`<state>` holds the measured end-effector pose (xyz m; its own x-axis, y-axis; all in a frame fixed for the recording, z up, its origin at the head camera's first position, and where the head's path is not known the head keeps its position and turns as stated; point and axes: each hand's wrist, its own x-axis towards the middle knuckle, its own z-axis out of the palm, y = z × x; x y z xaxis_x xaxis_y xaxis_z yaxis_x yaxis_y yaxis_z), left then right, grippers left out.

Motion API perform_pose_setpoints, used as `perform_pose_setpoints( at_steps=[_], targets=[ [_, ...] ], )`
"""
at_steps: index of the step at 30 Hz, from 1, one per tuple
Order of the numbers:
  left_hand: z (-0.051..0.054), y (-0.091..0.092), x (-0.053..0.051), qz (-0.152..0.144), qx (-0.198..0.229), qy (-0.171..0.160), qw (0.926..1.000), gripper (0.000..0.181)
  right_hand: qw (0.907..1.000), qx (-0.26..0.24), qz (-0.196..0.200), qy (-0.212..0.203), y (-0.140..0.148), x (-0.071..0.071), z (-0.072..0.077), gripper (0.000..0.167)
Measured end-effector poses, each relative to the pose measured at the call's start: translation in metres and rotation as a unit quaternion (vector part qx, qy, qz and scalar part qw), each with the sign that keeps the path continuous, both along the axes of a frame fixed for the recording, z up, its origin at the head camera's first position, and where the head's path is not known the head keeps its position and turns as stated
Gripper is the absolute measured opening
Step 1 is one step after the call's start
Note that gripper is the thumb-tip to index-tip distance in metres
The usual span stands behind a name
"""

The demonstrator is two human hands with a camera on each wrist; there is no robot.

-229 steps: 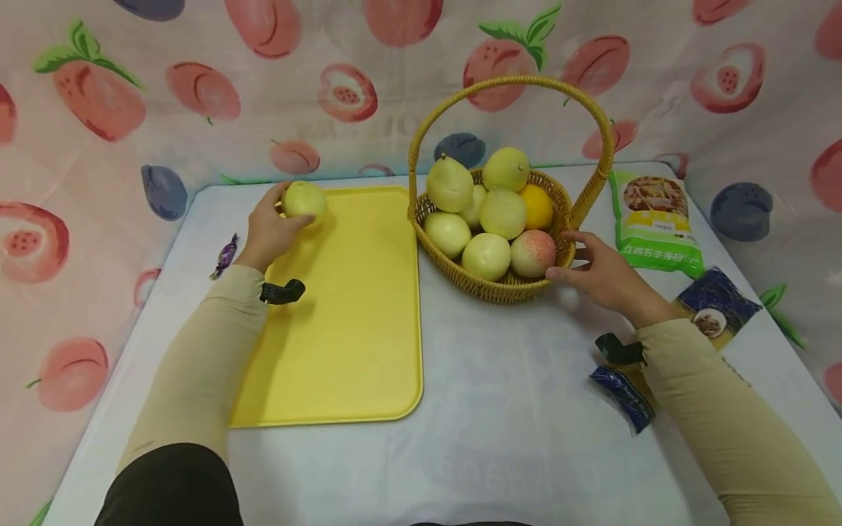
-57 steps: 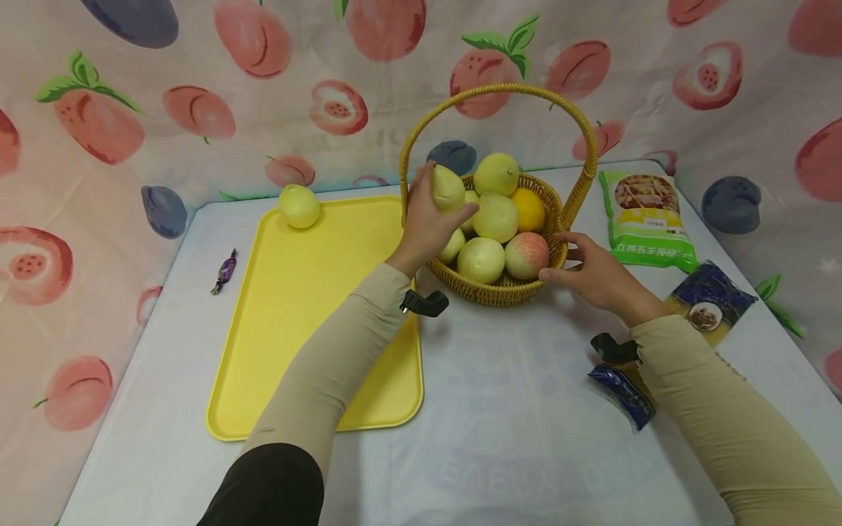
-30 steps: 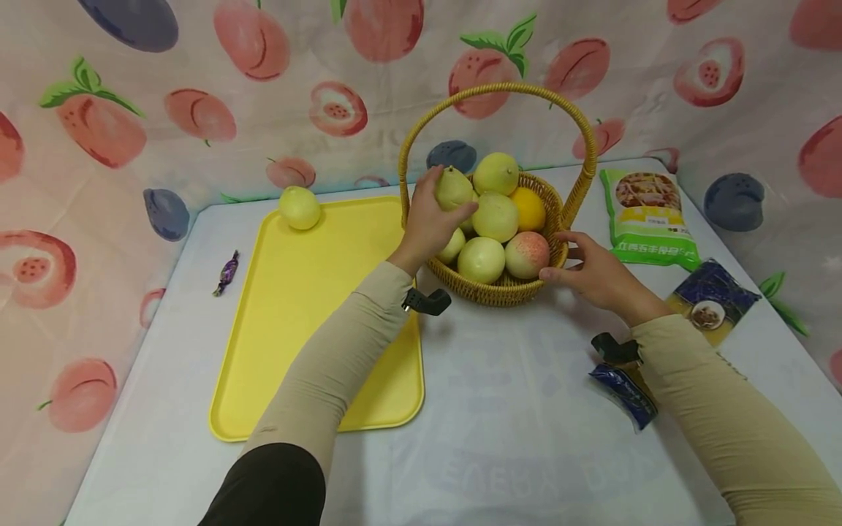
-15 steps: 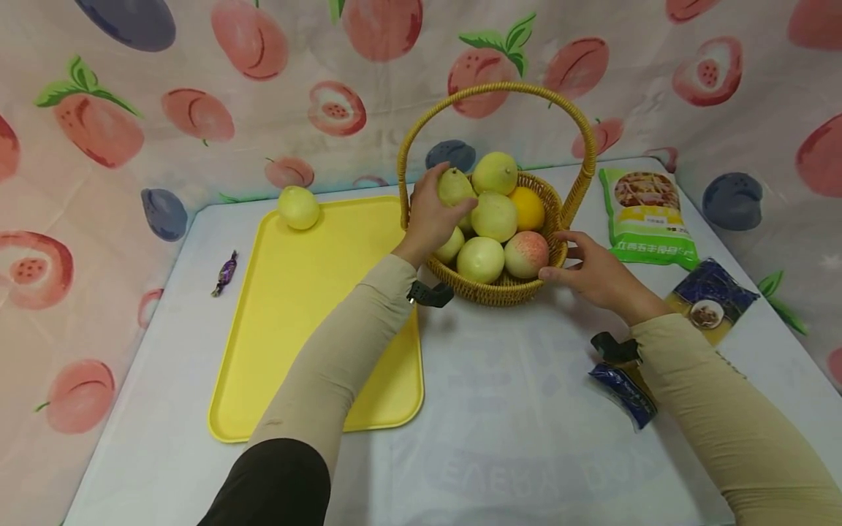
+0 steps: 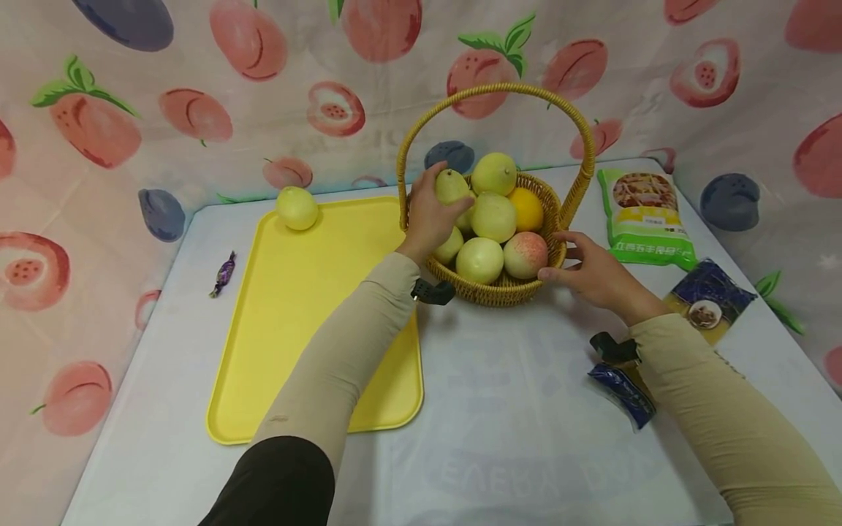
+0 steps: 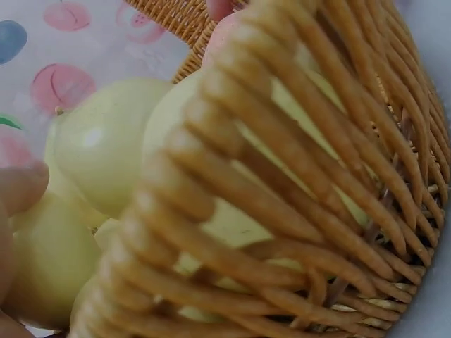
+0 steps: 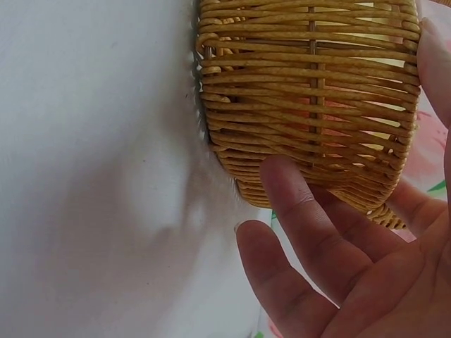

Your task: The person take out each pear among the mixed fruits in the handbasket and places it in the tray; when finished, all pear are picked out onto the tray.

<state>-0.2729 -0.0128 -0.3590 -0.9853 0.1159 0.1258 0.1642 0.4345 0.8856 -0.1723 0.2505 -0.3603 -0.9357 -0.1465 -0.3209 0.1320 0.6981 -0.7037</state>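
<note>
At the back of the table stands a woven basket (image 5: 495,294) with a tall hoop handle, filled with several pale green fruits, a yellow-orange fruit (image 5: 528,210) and a pink-blushed peach (image 5: 525,254). My left hand (image 5: 429,218) grips a pale green pear (image 5: 451,187) at the basket's left side; in the left wrist view the thumb lies on the pear (image 6: 53,260), beside the woven wall. My right hand (image 5: 600,276) holds the basket's right rim, thumb on top, and its fingers (image 7: 303,218) lie along the outer wall. One pale green fruit (image 5: 297,208) sits on the yellow tray (image 5: 309,307), at its back left corner.
Left of the tray lies a purple-wrapped candy (image 5: 224,275). On the right are a green food packet (image 5: 647,219) and a blue-and-gold packet (image 5: 712,299). A small blue packet (image 5: 622,394) is partly under the right forearm. Fruit-print cloth (image 5: 250,139) hangs behind.
Earlier my left hand held the round pale green fruit over the tray's back left; now that fruit rests there and the hand is on the pear, which has shifted slightly rightward. My right hand stays put.
</note>
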Motion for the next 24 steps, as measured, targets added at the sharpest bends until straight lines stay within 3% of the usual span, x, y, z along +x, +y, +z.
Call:
perform_pose_setpoints(
  at_steps=[8, 19, 24],
  targets=[
    [0.001, 0.001, 0.006, 0.007, 0.002, 0.021, 0.9998, 0.071, 1.0000, 0.000, 0.004, 0.003, 0.000, 0.000, -0.002, 0.101],
    [0.006, -0.007, 0.026, -0.018, -0.005, 0.111, 0.9936, 0.066, 0.9999, 0.002, 0.006, 0.008, 0.001, 0.000, -0.002, 0.103],
    [0.010, -0.014, 0.037, -0.049, -0.020, 0.127, 0.9905, 0.066, 0.9999, 0.005, 0.006, 0.008, 0.000, 0.000, -0.002, 0.103]
  ],
)
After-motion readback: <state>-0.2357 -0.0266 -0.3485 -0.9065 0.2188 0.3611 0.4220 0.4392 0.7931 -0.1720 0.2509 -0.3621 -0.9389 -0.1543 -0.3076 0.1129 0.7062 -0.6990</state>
